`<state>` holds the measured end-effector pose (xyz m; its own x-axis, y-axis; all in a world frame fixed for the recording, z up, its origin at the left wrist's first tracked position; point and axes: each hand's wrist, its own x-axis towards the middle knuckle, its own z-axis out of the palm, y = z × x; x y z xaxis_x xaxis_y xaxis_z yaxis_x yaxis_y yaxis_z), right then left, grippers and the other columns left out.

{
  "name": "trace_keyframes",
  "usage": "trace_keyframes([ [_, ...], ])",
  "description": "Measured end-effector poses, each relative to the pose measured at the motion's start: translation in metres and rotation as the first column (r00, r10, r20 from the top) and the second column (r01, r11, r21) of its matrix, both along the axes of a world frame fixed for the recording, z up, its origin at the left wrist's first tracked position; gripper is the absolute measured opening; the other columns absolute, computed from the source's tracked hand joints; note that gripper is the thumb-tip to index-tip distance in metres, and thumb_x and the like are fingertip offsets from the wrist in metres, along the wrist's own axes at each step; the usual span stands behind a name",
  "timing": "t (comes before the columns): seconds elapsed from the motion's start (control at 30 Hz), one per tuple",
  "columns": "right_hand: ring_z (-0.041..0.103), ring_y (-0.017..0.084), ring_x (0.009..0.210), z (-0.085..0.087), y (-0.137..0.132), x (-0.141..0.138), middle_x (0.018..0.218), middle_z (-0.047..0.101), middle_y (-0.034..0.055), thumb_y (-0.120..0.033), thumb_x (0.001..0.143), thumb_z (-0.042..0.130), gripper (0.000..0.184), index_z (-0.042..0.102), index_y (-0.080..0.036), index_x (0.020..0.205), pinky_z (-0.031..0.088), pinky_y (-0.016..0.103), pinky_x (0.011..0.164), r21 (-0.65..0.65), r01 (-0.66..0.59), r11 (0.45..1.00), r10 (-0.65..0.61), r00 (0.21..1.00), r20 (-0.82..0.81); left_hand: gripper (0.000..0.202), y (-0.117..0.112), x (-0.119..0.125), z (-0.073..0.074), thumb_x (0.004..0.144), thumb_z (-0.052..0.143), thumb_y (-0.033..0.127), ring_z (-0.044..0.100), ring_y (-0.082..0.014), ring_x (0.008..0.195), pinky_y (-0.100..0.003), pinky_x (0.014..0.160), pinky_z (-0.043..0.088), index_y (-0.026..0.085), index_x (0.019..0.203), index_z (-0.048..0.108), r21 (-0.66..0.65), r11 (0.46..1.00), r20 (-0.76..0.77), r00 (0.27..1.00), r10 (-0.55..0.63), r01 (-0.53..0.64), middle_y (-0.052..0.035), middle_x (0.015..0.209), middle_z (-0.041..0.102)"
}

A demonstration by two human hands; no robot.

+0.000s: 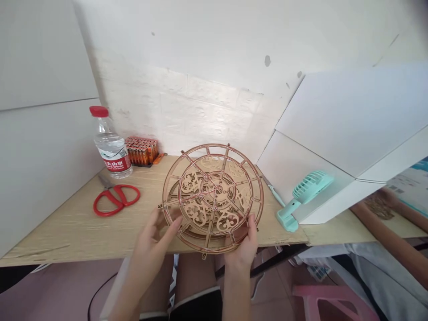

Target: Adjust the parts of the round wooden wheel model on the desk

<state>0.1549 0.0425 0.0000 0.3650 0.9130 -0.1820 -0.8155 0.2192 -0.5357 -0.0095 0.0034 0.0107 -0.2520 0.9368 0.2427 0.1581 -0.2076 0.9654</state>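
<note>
A round wooden wheel model (214,196) with concentric rings, spokes, ornate cut-out panels and wiring is tilted up over the front of the table. My left hand (157,238) grips its lower left rim, thumb on the near face and fingers partly hidden behind. At the lower right, my right hand (243,243) supports the rim, its thumb in front and its other fingers partly hidden behind the rings. Small tabs stick out around the outer ring.
Red-handled scissors (115,198) lie left, near a water bottle (112,147) and a pack of batteries (142,150). A mint handheld fan (302,198) stands right, against a white partition (334,133). Beyond it, another person's arms (394,232) reach over the table (60,238).
</note>
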Motion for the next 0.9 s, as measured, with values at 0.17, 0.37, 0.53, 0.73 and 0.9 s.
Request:
trace_keyframes([
  [0.17, 0.058, 0.021, 0.115, -0.0005, 0.0005, 0.0005, 0.132, 0.056, 0.0061, -0.047, 0.084, 0.054, 0.056, 0.049, -0.023, 0.134, 0.047, 0.042, 0.099, 0.015, -0.015, 1.0, 0.015, 0.998, 0.053, 0.045, -0.0005, 0.0005, -0.0005, 0.083, 0.063, 0.038, 0.068, -0.0242, 0.094, -0.04, 0.091, 0.053, 0.018, 0.122, 0.054, -0.195, 0.928, 0.416, 0.883, -0.215, 0.318, -0.009, 0.113, 0.067],
  [0.37, 0.056, 0.021, 0.118, 0.0028, -0.0009, -0.0003, 0.132, 0.056, 0.0045, -0.044, 0.082, 0.058, 0.053, 0.052, -0.024, 0.131, 0.047, 0.039, 0.098, -0.004, 0.031, 1.0, -0.031, 0.999, 0.042, 0.035, -0.0005, -0.0025, -0.002, 0.081, 0.066, 0.035, 0.069, -0.0227, 0.089, -0.039, 0.09, 0.054, 0.018, 0.111, 0.057, -0.216, 0.91, 0.501, 0.84, -0.209, 0.355, -0.007, 0.111, 0.067],
  [0.53, 0.059, 0.02, 0.112, 0.0019, 0.0, -0.0005, 0.125, 0.061, 0.0031, -0.042, 0.082, 0.059, 0.048, 0.056, -0.023, 0.126, 0.049, 0.037, 0.096, -0.001, 0.022, 1.0, -0.022, 1.0, -0.018, 0.036, -0.0022, -0.0015, 0.0012, 0.081, 0.067, 0.035, 0.07, -0.0228, 0.086, -0.037, 0.082, 0.057, 0.019, 0.111, 0.056, -0.224, 0.91, 0.516, 0.835, -0.194, 0.35, -0.0081, 0.113, 0.066],
  [0.73, 0.066, 0.016, 0.091, -0.0008, -0.0008, 0.0018, 0.103, 0.07, 0.0006, -0.043, 0.084, 0.058, 0.032, 0.066, -0.022, 0.107, 0.053, 0.031, 0.083, 0.026, -0.022, 0.999, 0.023, 0.999, -0.045, 0.037, -0.003, 0.0018, 0.0067, 0.079, 0.068, 0.035, 0.07, -0.0221, 0.085, -0.031, 0.073, 0.057, 0.019, 0.11, 0.057, -0.213, 0.926, 0.535, 0.83, -0.156, 0.312, -0.0096, 0.119, 0.064],
  [0.9, 0.067, 0.014, 0.08, -0.0034, -0.0004, 0.0056, 0.085, 0.071, -0.0006, -0.042, 0.086, 0.056, 0.027, 0.068, -0.02, 0.096, 0.054, 0.027, 0.073, 0.024, -0.076, 0.997, 0.077, 0.996, -0.049, 0.042, -0.0021, 0.0063, 0.007, 0.074, 0.073, 0.036, 0.07, -0.0201, 0.082, -0.026, 0.07, 0.056, 0.017, 0.109, 0.058, -0.18, 0.959, 0.557, 0.826, -0.086, 0.221, -0.0094, 0.115, 0.066],
])
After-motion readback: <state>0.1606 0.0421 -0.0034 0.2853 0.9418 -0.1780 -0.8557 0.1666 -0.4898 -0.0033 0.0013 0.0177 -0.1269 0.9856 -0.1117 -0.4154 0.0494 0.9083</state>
